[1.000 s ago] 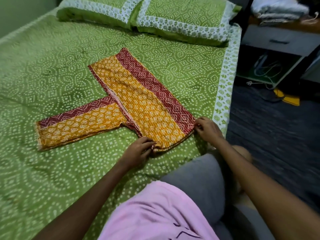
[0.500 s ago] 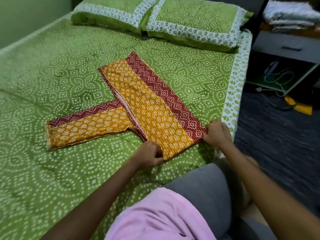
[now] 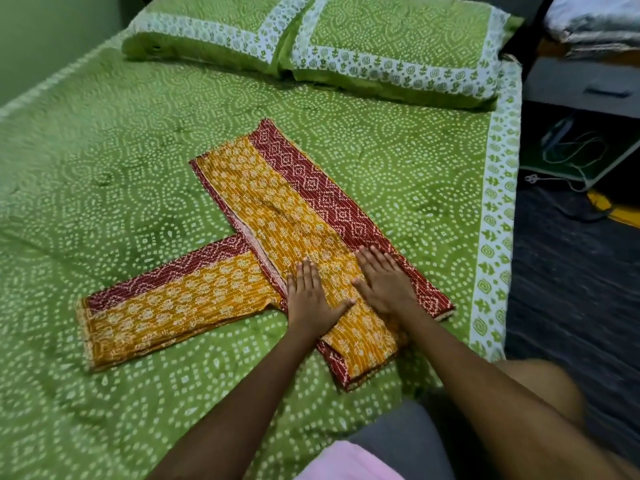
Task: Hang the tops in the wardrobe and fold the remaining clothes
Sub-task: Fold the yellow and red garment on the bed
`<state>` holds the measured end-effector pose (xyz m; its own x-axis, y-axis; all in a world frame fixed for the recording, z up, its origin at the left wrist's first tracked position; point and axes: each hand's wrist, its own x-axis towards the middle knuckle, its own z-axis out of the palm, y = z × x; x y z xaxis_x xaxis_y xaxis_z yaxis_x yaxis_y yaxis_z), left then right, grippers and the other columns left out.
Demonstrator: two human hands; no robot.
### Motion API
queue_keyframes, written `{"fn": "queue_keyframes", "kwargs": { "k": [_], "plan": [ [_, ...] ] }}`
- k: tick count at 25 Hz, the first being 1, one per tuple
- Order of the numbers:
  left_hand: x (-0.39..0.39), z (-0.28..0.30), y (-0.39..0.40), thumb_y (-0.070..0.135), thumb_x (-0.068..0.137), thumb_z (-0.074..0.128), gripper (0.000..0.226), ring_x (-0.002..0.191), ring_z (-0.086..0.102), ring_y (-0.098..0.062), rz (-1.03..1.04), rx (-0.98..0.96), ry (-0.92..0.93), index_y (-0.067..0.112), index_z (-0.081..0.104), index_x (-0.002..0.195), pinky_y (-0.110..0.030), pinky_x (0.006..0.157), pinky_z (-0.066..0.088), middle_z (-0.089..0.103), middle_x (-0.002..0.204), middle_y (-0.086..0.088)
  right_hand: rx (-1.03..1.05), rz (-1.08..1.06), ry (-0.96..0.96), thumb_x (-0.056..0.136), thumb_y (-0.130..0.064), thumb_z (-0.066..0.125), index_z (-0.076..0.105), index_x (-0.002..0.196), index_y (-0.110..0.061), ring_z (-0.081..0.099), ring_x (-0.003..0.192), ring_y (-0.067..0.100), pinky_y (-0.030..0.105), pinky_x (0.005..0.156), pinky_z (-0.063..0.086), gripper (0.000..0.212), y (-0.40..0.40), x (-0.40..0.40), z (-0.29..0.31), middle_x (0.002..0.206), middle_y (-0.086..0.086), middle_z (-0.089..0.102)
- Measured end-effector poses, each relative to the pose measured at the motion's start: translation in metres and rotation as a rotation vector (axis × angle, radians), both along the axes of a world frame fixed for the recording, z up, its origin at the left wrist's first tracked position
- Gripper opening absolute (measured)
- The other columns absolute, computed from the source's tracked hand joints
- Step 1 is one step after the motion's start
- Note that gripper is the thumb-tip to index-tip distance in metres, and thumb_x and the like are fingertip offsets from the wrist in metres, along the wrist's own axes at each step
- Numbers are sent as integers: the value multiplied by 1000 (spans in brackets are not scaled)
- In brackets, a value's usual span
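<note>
Both hands are moved from the hem corners onto the yellow-and-maroon garment (image 3: pixel 277 216) (partly folded, one leg out sideways): left hand (image 3: pixel 308 296) and right hand (image 3: pixel 386 282) pressed flat, fingers straight; garment laid on the green bed (image 3: pixel 104 168).

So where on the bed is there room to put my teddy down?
There's bare bedspread left of the yellow-and-red garment, up to the pillows. There's another patch to its right, up to the white border. It's crowded near the front edge, where the left hand and right hand press the garment flat.
</note>
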<state>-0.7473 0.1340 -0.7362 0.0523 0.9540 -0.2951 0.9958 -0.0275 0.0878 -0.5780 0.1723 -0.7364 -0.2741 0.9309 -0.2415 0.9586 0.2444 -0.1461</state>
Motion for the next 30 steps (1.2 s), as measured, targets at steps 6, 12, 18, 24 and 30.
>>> {"fn": "queue_keyframes", "kwargs": {
  "k": [6,12,18,24,30],
  "plan": [
    [-42,8,73,43,96,21,68,145,-2,-26,103,206,-65,7,2,149,-45,118,2,-1,158,-14,-39,417,166,95,-53,0,-7,146,-26,-17,139,8,33,117,-9,58,45,-60,-1,149,-11,-13],
    [-55,-20,78,76,84,19,101,145,1,-30,151,270,-55,-3,11,146,-49,115,-9,5,155,-20,76,142,103,85,-67,-8,-8,148,-26,-13,144,11,40,119,-2,75,141,-49,-11,157,-8,-8],
    [-60,-30,80,76,84,19,102,144,9,-32,156,309,-13,-5,20,145,-53,115,1,10,154,-22,154,433,173,100,-46,13,0,149,-19,-9,144,15,34,116,-7,58,176,-114,4,155,-2,-7],
    [-59,-35,84,75,85,21,101,145,5,-31,153,334,-4,-6,15,145,-55,114,3,7,155,-23,96,233,101,101,-44,20,3,151,-19,-5,146,15,36,115,-7,58,269,-116,13,159,1,0],
    [-58,-40,86,75,84,21,101,145,4,-31,157,361,20,-5,13,146,-53,115,-1,6,155,-22,137,566,135,99,-50,22,3,151,-19,-3,145,18,35,114,-5,63,286,-145,10,158,3,1]
  ]
}}
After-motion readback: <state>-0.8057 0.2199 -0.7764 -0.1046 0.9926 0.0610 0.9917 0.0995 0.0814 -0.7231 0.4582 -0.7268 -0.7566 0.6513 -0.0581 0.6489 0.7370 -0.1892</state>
